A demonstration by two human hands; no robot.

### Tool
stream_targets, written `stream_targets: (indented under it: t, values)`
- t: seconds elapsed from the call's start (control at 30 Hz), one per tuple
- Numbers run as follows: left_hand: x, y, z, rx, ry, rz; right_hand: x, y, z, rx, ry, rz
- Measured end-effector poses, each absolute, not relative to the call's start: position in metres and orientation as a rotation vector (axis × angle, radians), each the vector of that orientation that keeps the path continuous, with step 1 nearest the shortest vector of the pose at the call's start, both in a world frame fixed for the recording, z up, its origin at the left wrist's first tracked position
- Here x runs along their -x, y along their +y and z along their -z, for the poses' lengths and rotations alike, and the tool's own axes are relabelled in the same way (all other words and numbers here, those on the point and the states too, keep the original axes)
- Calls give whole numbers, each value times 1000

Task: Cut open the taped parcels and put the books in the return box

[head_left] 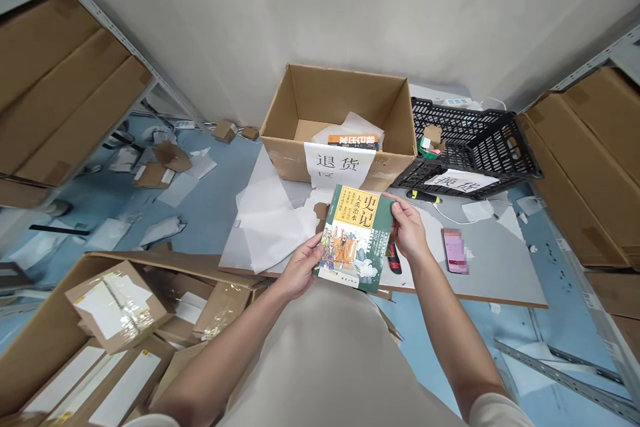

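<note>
Both of my hands hold a green and yellow illustrated book (350, 238) over the near edge of the white table (495, 247), its cover facing me. My left hand (301, 267) grips the lower left edge, thumb on the cover. On the upper right edge, my right hand (409, 225) is closed with its thumb on top. Behind the book stands an open cardboard box (285, 160) with a handwritten paper sign (340, 164) on its front. Inside that box lie an orange book (353, 139) and white paper. A red and black tool (395, 259) is partly hidden behind the book.
Right of the box is a black plastic crate (480, 130) with small items inside. A phone (455, 251) and a black and yellow tool (423, 196) lie on the table. A large carton (95, 257) of taped parcels stands lower left. Shelves with boxes flank both sides; scraps litter the floor.
</note>
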State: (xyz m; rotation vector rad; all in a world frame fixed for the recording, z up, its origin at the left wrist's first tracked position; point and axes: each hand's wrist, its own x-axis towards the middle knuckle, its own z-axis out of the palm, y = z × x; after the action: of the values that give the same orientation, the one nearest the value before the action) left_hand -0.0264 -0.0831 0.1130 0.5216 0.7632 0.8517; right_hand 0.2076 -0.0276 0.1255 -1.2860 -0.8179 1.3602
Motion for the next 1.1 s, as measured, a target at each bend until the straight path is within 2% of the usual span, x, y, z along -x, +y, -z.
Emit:
stream_targets:
  t: [0.2, 0.3, 0.43, 0.6, 0.83, 1.1]
  values:
    - [16, -77, -108, -400, 795, -969, -209, -27, -137, 1100, -872, -1351]
    - [7, -74, -107, -374, 715, -873, -202, -18, -140, 1011, -1003, -1399]
    - [1, -73, -115, -389, 655, -716, -199, -3, -139, 972, -1064, -1612]
    - [19, -76, -123, -403, 537, -879, -219, 4, -139, 1107, -977, -1554]
    - [31, -79, -96, -592, 1123, -1056, -233, 10, -143, 1284, -992, -1393]
    - [25, -77, -101, -548, 1117, -1086, -239, 10, -141, 1276, -1025, -1396]
